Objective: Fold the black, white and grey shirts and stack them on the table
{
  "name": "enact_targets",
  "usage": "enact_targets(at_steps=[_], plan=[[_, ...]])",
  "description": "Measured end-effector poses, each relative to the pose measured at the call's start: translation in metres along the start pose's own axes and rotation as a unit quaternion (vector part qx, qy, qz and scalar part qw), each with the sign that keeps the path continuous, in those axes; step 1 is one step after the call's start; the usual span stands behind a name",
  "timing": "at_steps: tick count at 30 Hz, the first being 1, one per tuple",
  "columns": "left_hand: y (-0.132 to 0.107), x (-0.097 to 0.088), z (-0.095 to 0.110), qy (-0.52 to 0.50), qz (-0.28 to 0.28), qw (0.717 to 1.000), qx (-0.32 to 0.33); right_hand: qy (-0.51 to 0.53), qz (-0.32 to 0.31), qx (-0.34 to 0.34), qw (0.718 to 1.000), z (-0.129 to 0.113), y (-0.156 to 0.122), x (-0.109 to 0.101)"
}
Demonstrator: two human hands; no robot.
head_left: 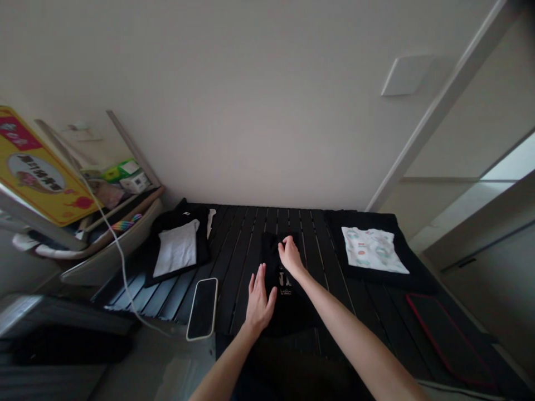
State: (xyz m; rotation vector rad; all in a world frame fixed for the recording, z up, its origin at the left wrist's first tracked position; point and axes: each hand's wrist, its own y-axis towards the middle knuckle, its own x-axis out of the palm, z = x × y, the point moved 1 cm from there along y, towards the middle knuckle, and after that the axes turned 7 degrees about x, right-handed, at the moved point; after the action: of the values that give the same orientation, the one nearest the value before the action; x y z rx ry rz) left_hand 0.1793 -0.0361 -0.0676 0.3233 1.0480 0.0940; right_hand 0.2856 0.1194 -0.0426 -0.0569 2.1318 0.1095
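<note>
Black garment with pale lettering lies folded into a narrow strip on the dark slatted surface, just to the right of the phone. Your left hand rests flat and open on the garment's left edge, the side nearer the phone, with its fingers straight and close together. Your right hand sits farther from the phone, beyond the left hand, with its fingers bunched and pinching the cloth at the far end. Beyond the phone, toward the wall, a folded white shirt lies on black cloth. Well to the right of the phone, past both hands, a white patterned shirt lies on another dark cloth.
</note>
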Motion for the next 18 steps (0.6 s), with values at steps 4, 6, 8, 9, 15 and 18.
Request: enact_targets(at_steps=[4,6,8,9,15,18], plan=[[-0.001,0.001,-0.001,-0.007,0.005,1.0,-0.014,0.005,-0.047,-0.051,0.998,-0.003,-0.019,0.022],[-0.001,0.001,-0.001,-0.011,-0.002,1.0,-0.019,-0.006,-0.05,-0.065,0.997,0.001,-0.031,0.021],[-0.001,0.001,-0.001,-0.014,-0.006,1.0,-0.02,-0.042,-0.045,-0.066,0.996,0.006,-0.043,0.011],[-0.001,0.001,-0.002,-0.016,-0.005,1.0,-0.02,-0.067,-0.044,-0.062,0.995,0.009,-0.049,0.005],[-0.001,0.003,-0.003,-0.02,0.003,1.0,-0.021,-0.171,-0.124,-0.041,0.977,0.036,-0.086,-0.026],[-0.001,0.002,-0.002,-0.024,0.004,1.0,-0.019,-0.179,-0.18,-0.015,0.967,0.054,-0.103,-0.039]])
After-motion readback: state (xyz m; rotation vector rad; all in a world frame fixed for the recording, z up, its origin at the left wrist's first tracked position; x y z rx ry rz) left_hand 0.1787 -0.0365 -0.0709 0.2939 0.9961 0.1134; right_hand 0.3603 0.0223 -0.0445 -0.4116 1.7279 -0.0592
